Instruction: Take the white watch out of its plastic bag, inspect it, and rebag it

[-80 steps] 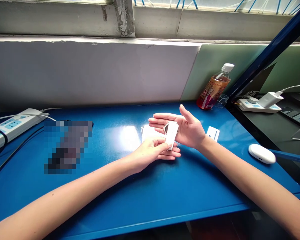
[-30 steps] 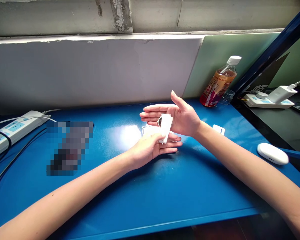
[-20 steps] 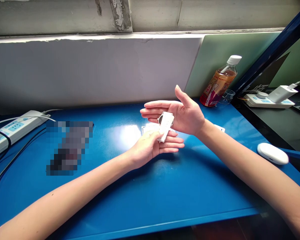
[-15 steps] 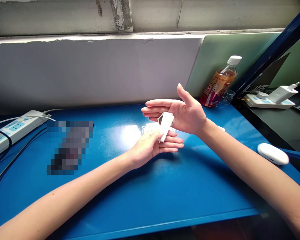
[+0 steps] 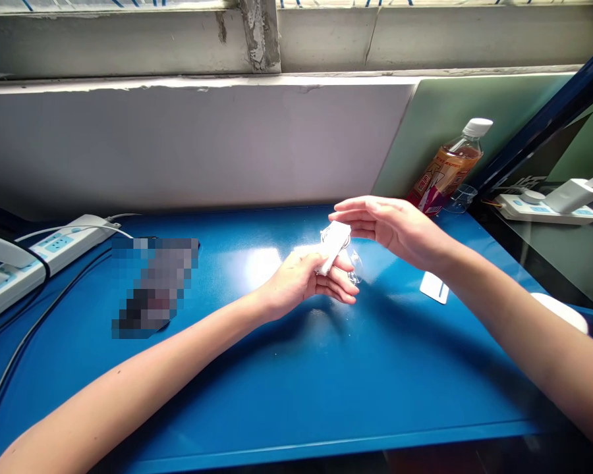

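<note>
My left hand (image 5: 306,280) pinches a small white plastic piece with a metal ring (image 5: 334,242) above the blue table (image 5: 286,388). Its thumb and fingers are closed on the lower end of the piece. My right hand (image 5: 393,224) hovers just right of the piece, palm turned down, fingers stretched out flat and holding nothing. A clear plastic bit (image 5: 354,266) shows just under the piece beside my left fingers. A small white flat part (image 5: 434,288) lies on the table below my right wrist.
A drink bottle with a white cap (image 5: 449,170) stands at the back right by a small clear cup (image 5: 462,196). Power strips lie at the far left (image 5: 49,247) and far right (image 5: 543,207). A white oval object (image 5: 561,311) sits at the right edge. A blurred patch (image 5: 153,286) lies left of centre.
My right hand has turned from palm-up to palm-down and moved right, off the white piece. My left hand still grips the piece. The view has shifted slightly.
</note>
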